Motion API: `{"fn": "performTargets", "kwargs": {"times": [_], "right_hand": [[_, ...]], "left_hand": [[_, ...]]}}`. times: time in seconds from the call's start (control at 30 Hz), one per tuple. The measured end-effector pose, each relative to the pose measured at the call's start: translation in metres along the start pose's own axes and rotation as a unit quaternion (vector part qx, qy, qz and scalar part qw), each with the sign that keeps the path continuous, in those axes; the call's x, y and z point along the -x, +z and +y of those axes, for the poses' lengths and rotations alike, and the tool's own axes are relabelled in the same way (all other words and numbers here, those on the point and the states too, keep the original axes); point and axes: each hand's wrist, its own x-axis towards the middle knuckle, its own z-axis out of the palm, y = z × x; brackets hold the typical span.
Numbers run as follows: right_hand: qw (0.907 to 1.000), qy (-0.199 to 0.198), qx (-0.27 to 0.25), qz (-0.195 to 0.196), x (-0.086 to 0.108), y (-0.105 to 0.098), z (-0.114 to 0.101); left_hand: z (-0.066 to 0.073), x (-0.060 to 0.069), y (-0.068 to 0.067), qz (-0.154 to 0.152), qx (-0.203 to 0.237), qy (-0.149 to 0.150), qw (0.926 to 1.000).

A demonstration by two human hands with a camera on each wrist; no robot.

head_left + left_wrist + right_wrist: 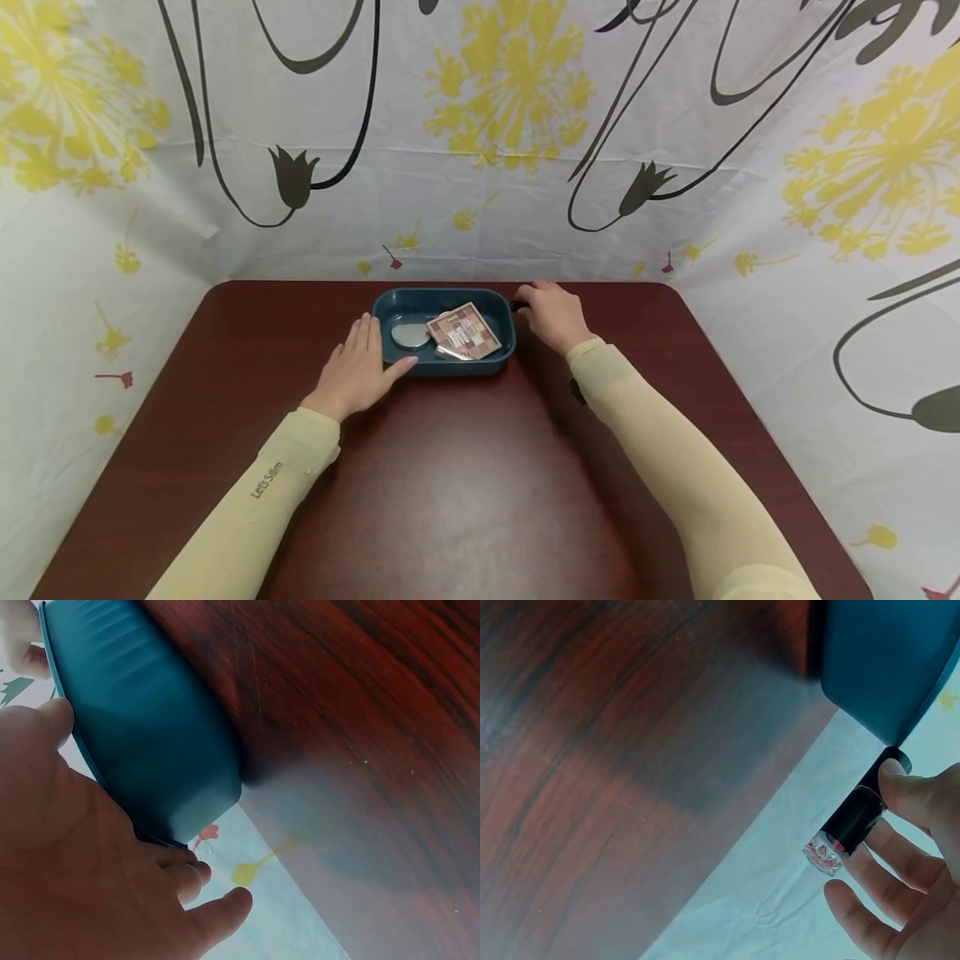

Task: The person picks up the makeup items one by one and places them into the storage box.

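Observation:
A blue tray (450, 367) stands near the back of the table. Inside it are a round silvery-white disc (410, 336), an eyeshadow palette (467, 331) lying tilted, and a small clear item (453, 354) partly under the palette. My left hand (354, 371) rests against the tray's left side with straight fingers, its thumb at the front rim. Just off the tray's right end, my right hand (553, 315) pinches a black lipstick tube (855, 812) between thumb and fingers. The tube has a clear, faceted end with red showing inside.
The dark reddish-brown table (450, 483) has rounded back corners. A white cloth (360, 200) with yellow and grey flowers hangs behind it and along both sides. The tray stands close to the table's back edge.

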Motion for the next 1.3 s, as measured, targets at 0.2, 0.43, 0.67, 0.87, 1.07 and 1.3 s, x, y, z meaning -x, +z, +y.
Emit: {"fn": "performTargets", "kwargs": {"times": [0.2, 0.43, 0.67, 0.87, 1.07, 1.3], "right_hand": [[1.0, 0.0, 0.006, 0.002, -0.003, -0.001, 0.0], [0.9997, -0.012, 0.007, 0.018, -0.005, -0.003, -0.006], [0.9992, -0.033, 0.006, 0.021, -0.011, -0.005, -0.027], [0.9982, -0.059, -0.002, 0.015, -0.017, -0.006, -0.054], [0.9973, -0.065, -0.031, -0.013, -0.024, -0.007, -0.082], [0.9948, -0.076, -0.045, -0.051, -0.03, -0.005, -0.112]], "left_hand": [[0.0, -0.001, 0.0, 0.003, -0.002, 0.001, 1.0], [0.001, -0.002, 0.0, 0.005, -0.001, 0.0, 1.0], [0.001, -0.003, 0.002, 0.009, -0.001, 0.001, 1.0], [0.003, -0.003, 0.002, 0.004, 0.0, -0.001, 1.0], [0.002, 0.0, 0.001, 0.005, 0.0, 0.002, 1.0], [-0.001, 0.001, 0.0, 0.009, 0.003, 0.004, 0.9999]]}}
